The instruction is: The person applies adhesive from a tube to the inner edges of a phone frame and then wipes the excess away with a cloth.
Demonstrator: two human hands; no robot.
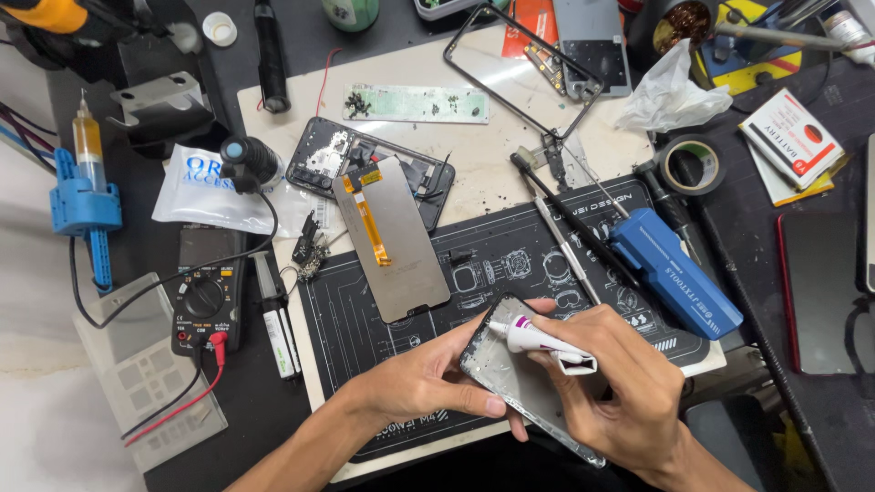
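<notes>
My left hand (428,378) holds a silver phone frame (510,383) by its left edge, tilted above the black work mat (383,337). My right hand (620,383) grips a small white glue tube (542,341) with a purple band, its nozzle touching the frame's upper left edge. A grey phone screen panel (392,239) with an orange flex cable lies face down just beyond, partly over an opened phone body (324,164).
A blue tool case (679,273), thin screwdrivers (565,237) and a tape roll (690,166) lie to the right. A multimeter (208,305) with leads, a blue syringe stand (84,205) and a plastic pouch (205,187) sit left. A black bezel (474,77), a red-edged phone (820,292) and boxes crowd the far side.
</notes>
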